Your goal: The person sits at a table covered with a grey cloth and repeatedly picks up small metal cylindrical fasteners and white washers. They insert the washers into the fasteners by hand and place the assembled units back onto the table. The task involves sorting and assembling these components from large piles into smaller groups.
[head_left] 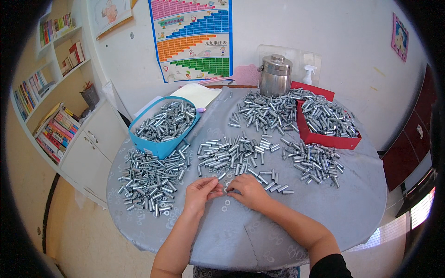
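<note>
My left hand (200,192) is closed in a pinch near the table's middle, with a short shiny metal sleeve (221,176) at its thumb and fingertips. Just to its right, my right hand (251,191) has its fingers curled down to the tabletop, the tips closed at a small ring washer (225,190); the grip is partly hidden. Loose washers (224,209) lie on the cloth between and below the hands. Beyond the hands spreads a pile of metal sleeves (222,155), and several more lie just past my right hand.
A blue box (160,147) of metal bolts stands at left, with a bolt heap (153,178) before it. A red box (331,140) at right also holds metal parts, with heaps (317,162) around it. Behind stand a steel pot (276,76) and a spray bottle (308,74).
</note>
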`<state>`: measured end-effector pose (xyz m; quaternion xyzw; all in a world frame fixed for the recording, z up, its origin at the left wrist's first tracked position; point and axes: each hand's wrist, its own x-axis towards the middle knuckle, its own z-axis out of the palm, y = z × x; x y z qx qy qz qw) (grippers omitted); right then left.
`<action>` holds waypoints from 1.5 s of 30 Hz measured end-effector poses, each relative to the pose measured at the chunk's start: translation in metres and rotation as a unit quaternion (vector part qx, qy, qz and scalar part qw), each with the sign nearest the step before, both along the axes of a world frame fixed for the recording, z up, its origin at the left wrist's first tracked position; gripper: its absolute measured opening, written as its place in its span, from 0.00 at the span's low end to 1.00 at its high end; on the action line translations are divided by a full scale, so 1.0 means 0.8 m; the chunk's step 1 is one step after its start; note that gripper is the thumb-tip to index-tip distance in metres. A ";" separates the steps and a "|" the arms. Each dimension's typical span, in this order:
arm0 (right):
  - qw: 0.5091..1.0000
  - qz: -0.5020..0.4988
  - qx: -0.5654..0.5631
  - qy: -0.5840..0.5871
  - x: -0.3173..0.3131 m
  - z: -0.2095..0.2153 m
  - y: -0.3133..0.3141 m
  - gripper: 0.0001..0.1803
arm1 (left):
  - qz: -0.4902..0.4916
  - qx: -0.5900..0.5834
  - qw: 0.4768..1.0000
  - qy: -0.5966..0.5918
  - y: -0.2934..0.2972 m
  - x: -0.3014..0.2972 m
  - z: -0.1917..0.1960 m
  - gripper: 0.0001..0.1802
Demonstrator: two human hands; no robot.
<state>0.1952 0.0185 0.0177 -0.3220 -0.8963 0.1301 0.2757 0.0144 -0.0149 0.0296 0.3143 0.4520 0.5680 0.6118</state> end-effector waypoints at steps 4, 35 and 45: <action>0.995 -0.034 -0.068 0.063 0.004 0.005 -0.003 0.10 | -0.011 -0.009 1.000 0.007 0.000 0.002 0.000 0.11; 0.990 -0.138 0.003 -0.022 0.041 0.023 0.003 0.09 | -0.109 -0.028 0.993 -0.046 -0.002 0.005 -0.005 0.11; 0.994 -0.093 -0.014 -0.051 0.042 0.018 -0.001 0.10 | -0.076 -0.011 0.990 -0.117 0.002 0.003 -0.011 0.10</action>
